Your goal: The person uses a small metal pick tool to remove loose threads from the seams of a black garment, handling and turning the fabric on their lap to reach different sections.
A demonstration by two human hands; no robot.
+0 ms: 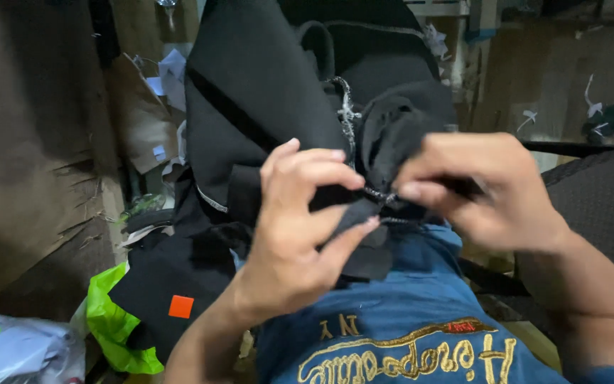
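Note:
A black garment [264,92] with light stitched edges lies bunched over my lap and rises toward the top of the view. My left hand [300,227] pinches a fold of this black cloth between thumb and fingers near the middle. My right hand [477,188] grips the same bunched edge just to the right, fingertips almost touching the left ones. A pale thread or seam line [346,107] runs up from where the hands meet. My blue shirt [406,320] with gold lettering fills the bottom.
More black fabric pieces, one with an orange square tag [180,306], lie at lower left beside a bright green plastic bag [111,320]. Brown cardboard [30,142] stands on the left. A dark chair surface [598,192] is at right, with paper scraps behind.

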